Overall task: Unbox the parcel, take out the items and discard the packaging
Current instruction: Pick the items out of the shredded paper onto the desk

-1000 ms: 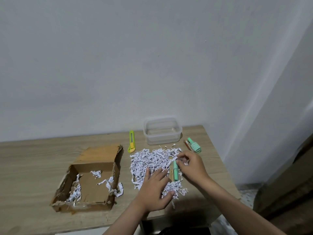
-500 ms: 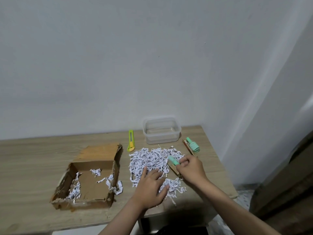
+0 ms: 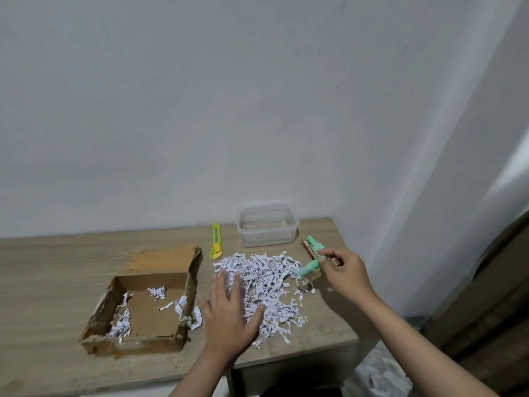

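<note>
Wall [image 3: 229,110], pale and bare, fills most of the view, with a lighter panel angling down the right side. Below it runs the light wood surface [image 3: 51,270], its near edge cutting across the bottom and its right end stopping just short of a dark brown piece of furniture. On the left part sits the opened cardboard parcel box [image 3: 148,308], its torn flap [image 3: 163,257] folded back toward the wall and a few clumps of white shredded paper lying along its inner walls and floor. Just right of the box spreads the main heap of shredded paper [image 3: 266,285], covering the middle of the surface. The left hand [image 3: 229,313] lies flat with fingers spread apart on the near left part of this heap, gripping nothing. The right hand [image 3: 343,275] is raised at the heap's far right edge, its fingertips pinched on a mint-green tube on a card backing [image 3: 310,267], held tilted just above the paper. Behind it, near the wall, a clear plastic container [image 3: 267,224] stands empty. Beside the container's right corner lies a second mint-green item [image 3: 313,246] on the surface, partly hidden by the right hand's fingers. A yellow-green utility knife [image 3: 216,241] lies left of the container, between it and the box flap, touching neither.
</note>
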### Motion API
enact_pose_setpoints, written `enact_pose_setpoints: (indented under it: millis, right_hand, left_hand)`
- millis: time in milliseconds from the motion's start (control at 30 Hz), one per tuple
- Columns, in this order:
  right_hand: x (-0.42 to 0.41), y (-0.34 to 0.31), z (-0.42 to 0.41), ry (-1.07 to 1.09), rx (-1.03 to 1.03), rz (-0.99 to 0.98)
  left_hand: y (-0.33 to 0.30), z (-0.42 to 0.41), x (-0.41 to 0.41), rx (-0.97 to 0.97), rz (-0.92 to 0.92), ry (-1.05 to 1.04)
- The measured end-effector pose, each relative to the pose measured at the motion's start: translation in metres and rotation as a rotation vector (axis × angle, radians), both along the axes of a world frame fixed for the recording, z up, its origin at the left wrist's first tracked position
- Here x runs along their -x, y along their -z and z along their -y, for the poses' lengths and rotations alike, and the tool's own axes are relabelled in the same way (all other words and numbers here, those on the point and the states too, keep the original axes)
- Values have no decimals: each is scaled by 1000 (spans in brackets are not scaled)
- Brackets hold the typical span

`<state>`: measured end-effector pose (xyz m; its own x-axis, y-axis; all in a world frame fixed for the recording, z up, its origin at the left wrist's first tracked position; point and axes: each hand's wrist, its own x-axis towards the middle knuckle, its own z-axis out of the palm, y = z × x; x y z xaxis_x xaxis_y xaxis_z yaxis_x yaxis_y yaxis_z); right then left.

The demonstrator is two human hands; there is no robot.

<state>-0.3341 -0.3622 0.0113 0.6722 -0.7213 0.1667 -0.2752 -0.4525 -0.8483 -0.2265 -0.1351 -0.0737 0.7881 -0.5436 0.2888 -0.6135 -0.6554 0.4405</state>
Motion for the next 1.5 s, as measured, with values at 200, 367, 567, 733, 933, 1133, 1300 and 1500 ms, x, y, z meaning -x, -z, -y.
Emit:
enact_pose_setpoints:
  millis: [200, 367, 567, 733, 933, 1133, 1300, 1500]
  right_hand:
    - [10, 2, 20, 142, -60, 104]
    - [11, 9, 39, 318, -155, 158]
    - [-4, 39, 59, 489, -236, 136]
    - [-17, 64, 59, 545, -273, 104]
    - [-18, 80, 51, 505, -228, 71]
    - [-15, 82, 49, 472, -205, 46]
    - [-11, 85, 45, 354, -171, -43]
    - [3, 74, 13, 293, 71, 1]
  left_hand:
    - [17, -16, -9, 95, -135, -73]
    - [18, -10, -10, 47, -190, -62]
    - [21, -8, -13, 1, -189, -49]
    - [21, -6, -15, -19, -195, -40]
    - [20, -5, -14, -35, -148, -51]
    - [18, -3, -13, -98, -89, -132]
    - [17, -4, -12, -95, -153, -110]
    - [18, -9, -7, -11, -190, -33]
